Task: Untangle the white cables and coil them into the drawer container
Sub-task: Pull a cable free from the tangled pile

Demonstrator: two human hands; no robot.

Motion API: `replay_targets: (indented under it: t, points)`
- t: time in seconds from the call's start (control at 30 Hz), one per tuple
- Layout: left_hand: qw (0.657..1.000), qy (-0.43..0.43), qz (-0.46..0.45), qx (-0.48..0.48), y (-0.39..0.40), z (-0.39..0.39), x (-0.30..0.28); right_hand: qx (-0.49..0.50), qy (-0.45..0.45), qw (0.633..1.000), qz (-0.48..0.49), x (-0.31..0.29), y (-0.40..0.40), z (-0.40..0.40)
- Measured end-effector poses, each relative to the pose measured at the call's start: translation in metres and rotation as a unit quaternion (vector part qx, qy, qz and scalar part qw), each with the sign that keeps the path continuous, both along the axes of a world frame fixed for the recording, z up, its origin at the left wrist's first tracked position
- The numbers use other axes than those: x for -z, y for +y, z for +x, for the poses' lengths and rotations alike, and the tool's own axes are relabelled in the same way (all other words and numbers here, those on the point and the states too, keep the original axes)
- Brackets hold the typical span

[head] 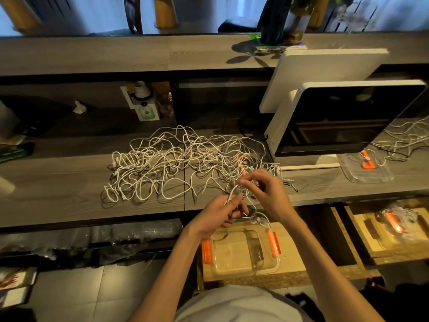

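At the far left of the frame, the grey wooden counter (58,177) is running across the picture, with a white box (144,105) sitting in the shadowed shelf space above it. Left of centre, the tangle of white cables (176,163) is lying spread over the counter, its loops reaching toward the middle right.

Just below centre, the left hand (220,214) is hovering off the counter's front edge, its fingers curling around a strand of cable that is leading up to the other hand. Slightly higher and to the right, the right hand (262,189) is pinching the same bunch of cable between thumb and fingertips, at the near right end of the tangle. A short length is hanging down between the hands.

Under the hands, in the lower middle, the clear container (243,263) with orange clips is sitting in the open drawer (294,256); the dangling cable end is hanging over its far rim.

In the upper right, a white-framed monitor (343,117) is standing on the counter. Further right, a clear lid (366,173) with an orange clip is lying on the counter with more white cable beside it, and at the lower right a second container (399,224) is holding cables.
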State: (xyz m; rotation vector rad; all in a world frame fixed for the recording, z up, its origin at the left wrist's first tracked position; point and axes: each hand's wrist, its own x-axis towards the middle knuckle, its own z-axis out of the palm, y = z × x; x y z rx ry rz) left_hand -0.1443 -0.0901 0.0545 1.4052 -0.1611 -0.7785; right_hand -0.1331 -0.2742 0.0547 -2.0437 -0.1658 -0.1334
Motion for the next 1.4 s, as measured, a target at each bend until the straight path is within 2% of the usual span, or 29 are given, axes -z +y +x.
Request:
replay_targets:
  t: [0.23, 0.4, 0.53, 0.73, 0.83, 0.97, 1.07, 1.2, 1.3, 1.4]
  points:
    - [0.996, -0.006, -0.025, -0.085, 0.013, 0.009, 0.009, -0.039, 0.041, 0.998, 0.024, -0.004, -0.014, -0.005]
    - [0.975, -0.018, -0.044, -0.216, 0.018, 0.013, 0.018, -0.049, 0.067, 0.995, -0.060, 0.008, -0.024, -0.011]
    - [0.961, -0.035, -0.077, -0.263, 0.023, 0.018, 0.020, -0.057, 0.087, 0.990, -0.094, 0.013, -0.029, -0.018]
    - [0.921, 0.020, -0.126, -0.368, 0.031, 0.032, 0.018, -0.063, 0.103, 0.992, -0.026, 0.019, -0.032, -0.029]
    - [0.897, 0.065, -0.183, -0.397, 0.028, 0.039, 0.015, -0.064, 0.101, 0.993, -0.002, 0.023, -0.028, -0.034]
    - [0.848, 0.126, -0.268, -0.439, 0.022, 0.044, 0.012, -0.119, 0.109, 0.987, -0.004, 0.028, -0.016, -0.039]
    - [0.870, 0.079, -0.223, -0.432, 0.021, 0.044, 0.016, -0.161, 0.133, 0.978, -0.006, 0.025, -0.008, -0.041]
    - [0.925, -0.036, -0.027, -0.378, 0.015, 0.039, 0.016, -0.204, 0.149, 0.967, 0.034, 0.012, -0.001, -0.037]
    - [0.956, -0.036, 0.062, -0.285, 0.007, 0.033, 0.014, -0.191, 0.142, 0.968, 0.075, 0.003, 0.003, -0.032]
    - [0.975, -0.019, 0.109, -0.194, 0.002, 0.025, 0.009, -0.145, 0.119, 0.975, 0.115, -0.005, 0.008, -0.025]
